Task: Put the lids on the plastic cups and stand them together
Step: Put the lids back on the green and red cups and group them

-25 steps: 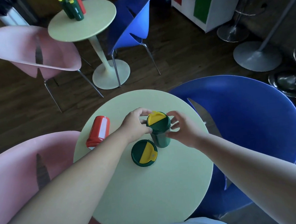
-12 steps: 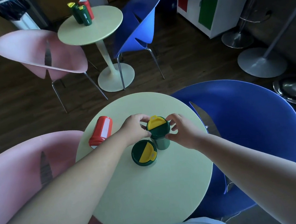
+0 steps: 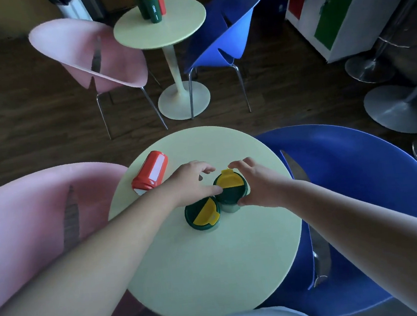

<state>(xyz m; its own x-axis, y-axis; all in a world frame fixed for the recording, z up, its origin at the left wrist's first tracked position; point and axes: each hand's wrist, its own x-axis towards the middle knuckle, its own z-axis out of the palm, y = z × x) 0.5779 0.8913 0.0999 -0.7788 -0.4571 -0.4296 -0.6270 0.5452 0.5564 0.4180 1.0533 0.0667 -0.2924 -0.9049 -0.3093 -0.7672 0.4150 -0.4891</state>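
Note:
Two green cups with green-and-yellow lids stand upright on the round pale green table (image 3: 213, 272). The farther cup (image 3: 231, 190) has its yellow flap tilted up at the back; my right hand (image 3: 258, 183) grips its right side and my left hand (image 3: 192, 182) touches its lid edge with thumb and fingers. The nearer lidded cup (image 3: 202, 215) stands right against it, touched by neither hand. A red cup with a white label (image 3: 150, 173) lies on its side at the table's left edge, its lid end toward me.
A pink chair (image 3: 30, 226) is at the left of the table and a blue chair (image 3: 358, 194) at the right. Beyond stand a second round table (image 3: 164, 32) carrying green and red cups, two more chairs, a cabinet (image 3: 335, 5) and metal stool bases (image 3: 399, 111).
Both hands have brought the farther green cup down and nearer, so it now stands against the other lidded cup. The view has tilted upward.

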